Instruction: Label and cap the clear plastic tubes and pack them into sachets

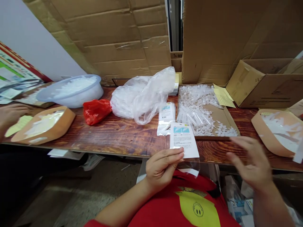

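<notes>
My left hand (163,166) pinches the lower edge of a small white packet (183,139) with blue squares on its label, holding it over the front edge of the wooden table (118,135). My right hand (251,160) hovers to the right of the packet, blurred by motion, fingers spread and nothing in it. Just beyond the packet lies a stack of similar packets (166,116). A flat cardboard tray (224,118) holding many small clear plastic tubes sits behind it.
A clear plastic bag (144,94), a red bag (96,110) and a pale blue bowl (71,91) lie at the back left. Tan trays of white parts sit at left (63,124) and right (260,124). Another person's hand (10,115) rests at far left. Cardboard boxes (267,85) stand behind.
</notes>
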{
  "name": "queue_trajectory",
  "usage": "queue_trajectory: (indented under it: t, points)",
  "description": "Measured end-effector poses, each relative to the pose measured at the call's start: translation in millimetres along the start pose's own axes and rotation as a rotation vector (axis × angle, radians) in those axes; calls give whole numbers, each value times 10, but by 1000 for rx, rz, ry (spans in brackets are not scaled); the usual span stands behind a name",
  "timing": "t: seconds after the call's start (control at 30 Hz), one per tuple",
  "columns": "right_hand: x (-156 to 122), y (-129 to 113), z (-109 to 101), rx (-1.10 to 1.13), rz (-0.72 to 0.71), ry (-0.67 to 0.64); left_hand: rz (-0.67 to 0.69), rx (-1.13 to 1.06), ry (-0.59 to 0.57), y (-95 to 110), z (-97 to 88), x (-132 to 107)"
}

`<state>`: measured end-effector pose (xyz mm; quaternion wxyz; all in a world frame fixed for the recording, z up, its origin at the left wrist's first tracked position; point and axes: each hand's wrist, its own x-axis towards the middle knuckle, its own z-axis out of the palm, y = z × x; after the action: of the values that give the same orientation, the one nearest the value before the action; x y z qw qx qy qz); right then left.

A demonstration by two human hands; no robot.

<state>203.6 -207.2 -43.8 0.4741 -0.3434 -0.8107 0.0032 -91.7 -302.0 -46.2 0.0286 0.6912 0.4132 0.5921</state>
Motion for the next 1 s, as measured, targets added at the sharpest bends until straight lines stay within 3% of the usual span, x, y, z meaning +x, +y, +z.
queue_trajectory:
  t: [0.1,0.23,0.33,0.5,0.6,0.77,0.87,1.0]
  points:
    - [90,-385,336,349,5,-276,2,-10,-18,25,52,-1]
    - [82,-455,619,577,59,-443,-1,-14,-44,-34,58,-27]
    - [72,-371,655,550,29,-382,-30,-2,-75,-119,44,-85]
    - [-51,-203,411,414,109,-199,-62,90,-68,-339,91,-152]
    - [-252,-166,295,409,173,-135,24,30,-116,-390,180,-109]
    - [-619,-121,199,326,218,-122,216,-52,-256,-248,322,166]
    - [-759,-62,105,312,285,-91,304,-106,-342,-154,509,393]
    - [-797,16,10,426,463,36,319,-231,-419,-142,1003,597]
